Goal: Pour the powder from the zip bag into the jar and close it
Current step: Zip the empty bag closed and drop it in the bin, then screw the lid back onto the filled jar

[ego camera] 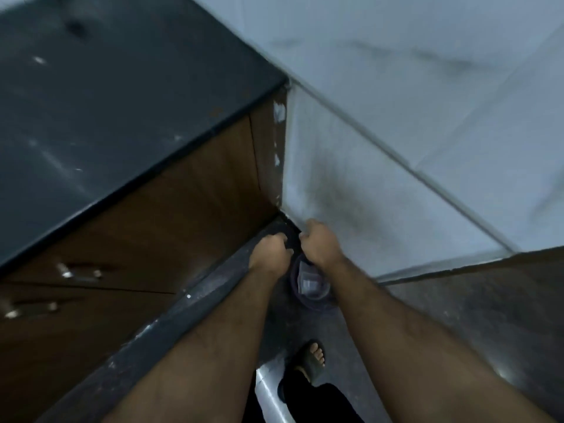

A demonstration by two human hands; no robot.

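Both arms reach down into the floor corner between the cabinet and the wall. My left hand (270, 251) and my right hand (320, 242) are closed side by side on a dark, soft edge (292, 238) held between them. Just under the hands sits a round dark container (297, 293) on the floor. A piece of clear plastic (309, 282), possibly the zip bag, lies inside it. The frame is blurred, so I cannot tell what the dark edge belongs to. No jar is in view.
A dark countertop (91, 102) fills the upper left, with brown wooden cabinet fronts (183, 209) below it. A pale tiled wall (412, 132) rises on the right. My foot in a dark sandal (312, 358) stands on the grey floor behind the container.
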